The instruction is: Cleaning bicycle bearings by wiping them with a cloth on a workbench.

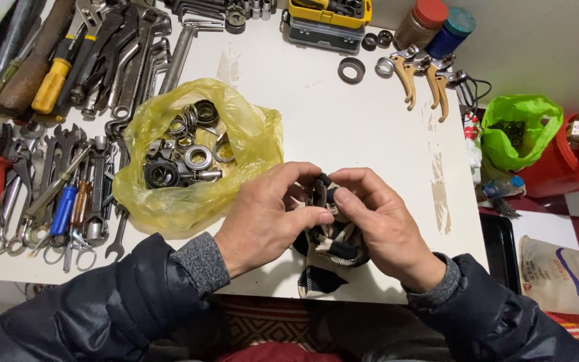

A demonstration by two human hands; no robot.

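Both hands meet over the near edge of the white table (343,134), wrists angled inward and dark jacket cuffs pushed back: the left hand (269,218) and the right hand (376,224) each pinch a small dark metal part (322,191) between thumb and forefinger, fingers curled closed around it, above a black-and-cream rag (333,258) bunched beneath the palms. Just left of the left hand sits an open yellow plastic bag (169,194) of metal rings and bearings, with wrenches and pliers (48,188) laid out farther left. A green bag (521,127) lies well apart at the right.
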